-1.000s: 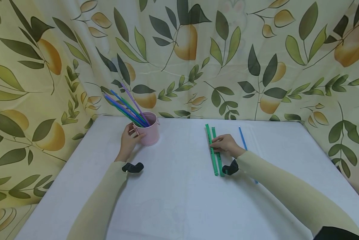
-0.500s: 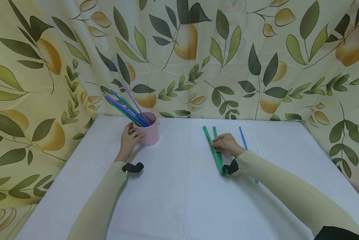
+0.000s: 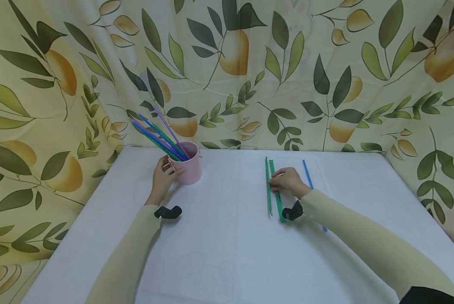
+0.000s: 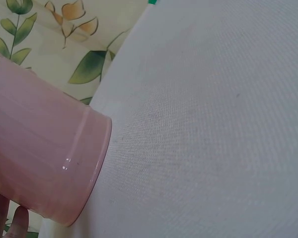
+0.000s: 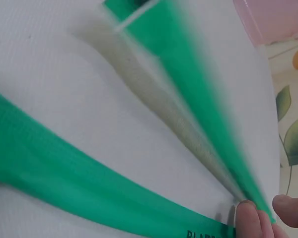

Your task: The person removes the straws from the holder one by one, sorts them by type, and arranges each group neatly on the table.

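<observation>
Green strip, head view: pinched by my right hand, narrow side up, over the white table. Second strip just beside; blue stick farther right. Left hand grips the pink cup of coloured sticks.

Left wrist view: cup base against the table.

Right wrist view: pinched strip blurred, shadow alongside. Step, as judged: picking up one strip; next move calls for keeping it clear of its neighbour.

Cream fruit-and-leaf-print backdrop, white table in front
</observation>
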A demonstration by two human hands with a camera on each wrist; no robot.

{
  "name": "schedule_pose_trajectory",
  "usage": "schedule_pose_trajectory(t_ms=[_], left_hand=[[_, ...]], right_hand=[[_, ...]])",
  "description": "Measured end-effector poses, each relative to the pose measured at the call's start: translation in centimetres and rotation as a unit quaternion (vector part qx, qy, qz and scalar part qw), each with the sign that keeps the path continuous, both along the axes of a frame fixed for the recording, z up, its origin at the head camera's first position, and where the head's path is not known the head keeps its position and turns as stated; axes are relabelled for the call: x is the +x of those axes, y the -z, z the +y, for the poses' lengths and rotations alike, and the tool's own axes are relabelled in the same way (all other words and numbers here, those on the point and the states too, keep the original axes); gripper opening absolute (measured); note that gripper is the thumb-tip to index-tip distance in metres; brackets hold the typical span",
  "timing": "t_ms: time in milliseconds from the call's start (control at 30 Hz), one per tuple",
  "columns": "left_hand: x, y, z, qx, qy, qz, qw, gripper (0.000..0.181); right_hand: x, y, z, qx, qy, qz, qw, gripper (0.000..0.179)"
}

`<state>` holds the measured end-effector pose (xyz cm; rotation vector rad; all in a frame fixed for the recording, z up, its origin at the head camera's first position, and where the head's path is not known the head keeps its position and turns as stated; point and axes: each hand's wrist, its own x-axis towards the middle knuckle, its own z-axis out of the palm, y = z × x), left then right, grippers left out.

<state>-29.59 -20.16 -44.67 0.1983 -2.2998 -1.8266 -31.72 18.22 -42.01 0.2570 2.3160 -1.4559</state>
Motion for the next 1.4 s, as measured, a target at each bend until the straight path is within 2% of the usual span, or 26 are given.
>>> schedule_pose_trajectory(t_ms=[200, 467, 567, 900, 1167, 1400], left_hand=[[0.0, 0.0, 0.0, -0.001, 0.001, 0.001, 1.0, 0.077], [0.0, 0.1, -0.1, 0.0, 0.001, 0.004, 1.0, 0.078], [0.0, 0.2, -0.1, 0.001, 0.002, 0.003, 1.0, 0.078], [-0.1, 0.1, -0.1, 0.001, 0.002, -0.003, 1.0, 0.079], [-0.1, 0.2, 0.0, 0.005, -0.001, 0.008, 1.0, 0.077], [-0.1, 0.3, -0.1, 0.005, -0.001, 0.007, 1.0, 0.077]], right_hand=[[-0.1, -0.1, 1.0, -0.023, 0.005, -0.016, 0.9996, 0.045], [-0.2, 0.0, 2.2, -0.077, -0.013, -0.038, 0.9962, 0.056], [-0.2, 0.2, 2.5, -0.092, -0.027, -0.029, 0.995, 0.059], [-0.5, 0.2, 2.9, -0.124, -0.091, 0.09, 0.984, 0.063], [-0.3, -0.7, 2.2, -0.148, -0.121, 0.179, 0.9651, 0.057], [-0.6, -2.4, 0.7, -0.178, -0.143, 0.231, 0.9459, 0.049]])
